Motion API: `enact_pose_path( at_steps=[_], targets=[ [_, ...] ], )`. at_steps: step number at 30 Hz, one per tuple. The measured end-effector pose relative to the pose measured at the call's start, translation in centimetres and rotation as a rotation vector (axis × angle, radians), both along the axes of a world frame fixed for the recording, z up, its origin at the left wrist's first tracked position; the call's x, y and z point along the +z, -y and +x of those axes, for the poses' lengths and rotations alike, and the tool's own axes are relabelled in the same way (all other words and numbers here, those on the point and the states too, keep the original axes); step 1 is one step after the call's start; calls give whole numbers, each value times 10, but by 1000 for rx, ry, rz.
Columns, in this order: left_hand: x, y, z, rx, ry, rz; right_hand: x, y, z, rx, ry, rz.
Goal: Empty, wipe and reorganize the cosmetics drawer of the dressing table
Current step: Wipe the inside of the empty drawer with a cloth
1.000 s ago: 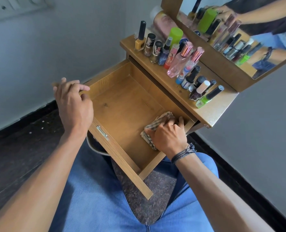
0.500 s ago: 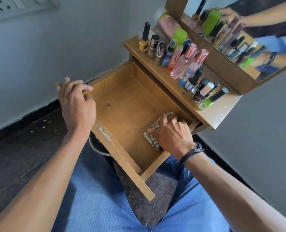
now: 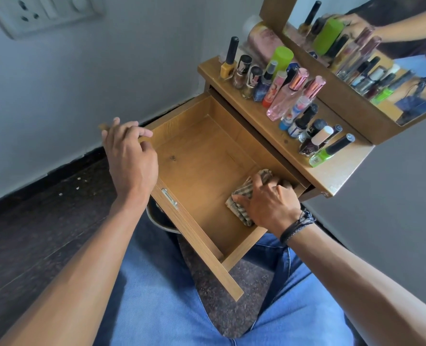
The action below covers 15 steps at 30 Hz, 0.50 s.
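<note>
The wooden drawer (image 3: 197,240) of the dressing table (image 3: 336,176) is pulled out over my lap, and only a cloth lies in it. My right hand (image 3: 269,203) grips the bunched striped cloth (image 3: 241,196) and presses it onto the drawer floor at the right side, close to the table's front edge. My left hand (image 3: 129,158) rests on the drawer's front left corner with fingers relaxed over the rim. Several nail polish and perfume bottles (image 3: 289,96) stand in a row on the tabletop.
A mirror (image 3: 381,58) leans at the back of the tabletop. A green-capped can (image 3: 280,56) and a pink bottle stand behind the row. My knees in blue jeans (image 3: 157,308) are under the drawer. A switchboard (image 3: 44,11) is on the wall at upper left.
My right hand has shifted the cloth slightly along the drawer's right side. My left hand stays on the front corner. The view has moved a little.
</note>
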<state>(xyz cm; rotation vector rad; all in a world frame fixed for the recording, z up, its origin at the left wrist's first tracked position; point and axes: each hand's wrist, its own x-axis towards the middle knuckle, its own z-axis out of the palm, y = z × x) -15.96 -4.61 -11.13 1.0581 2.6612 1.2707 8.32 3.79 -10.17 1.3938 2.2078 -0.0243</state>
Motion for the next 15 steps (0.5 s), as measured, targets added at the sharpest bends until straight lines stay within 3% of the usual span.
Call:
enact_pose_path(
  at_steps=[5, 9, 15],
  targets=[
    [0, 0, 0, -2, -2, 0, 1, -8, -3, -2, -16, -35],
    [-1, 1, 1, -6, -5, -5, -1, -19, -5, -103, -141, -213],
    [-1, 0, 0, -10, -3, -17, 5, -32, -10, -82, -66, -237]
  ],
)
